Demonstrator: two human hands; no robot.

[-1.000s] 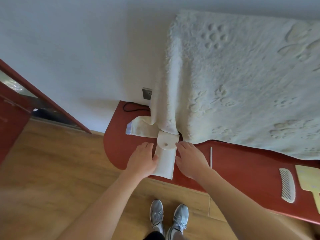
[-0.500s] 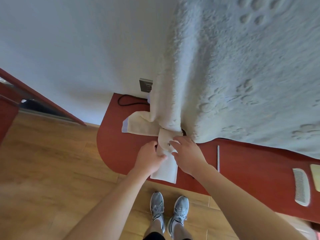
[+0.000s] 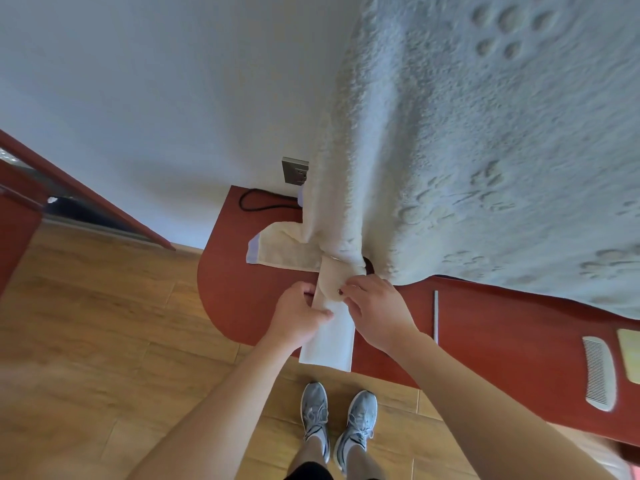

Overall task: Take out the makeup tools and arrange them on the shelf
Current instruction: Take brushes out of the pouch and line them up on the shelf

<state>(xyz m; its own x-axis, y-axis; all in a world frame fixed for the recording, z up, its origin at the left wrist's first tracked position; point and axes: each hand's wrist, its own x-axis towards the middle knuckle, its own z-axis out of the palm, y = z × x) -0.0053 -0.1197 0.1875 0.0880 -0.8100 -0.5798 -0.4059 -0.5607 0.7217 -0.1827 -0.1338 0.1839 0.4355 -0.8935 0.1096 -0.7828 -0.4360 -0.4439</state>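
White fabric pouch (image 3: pixel 330 336) lies on the red shelf (image 3: pixel 242 292), overhanging its front edge. The left hand (image 3: pixel 298 320) grips its side, and the right hand (image 3: pixel 375 311) pinches its beige flap (image 3: pixel 329 277). A comb (image 3: pixel 599 372) (white, fine-toothed) rests well to the right.

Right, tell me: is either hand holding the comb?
No, the left hand and right hand both grip the white pouch, while the comb lies untouched on the red shelf to the right.
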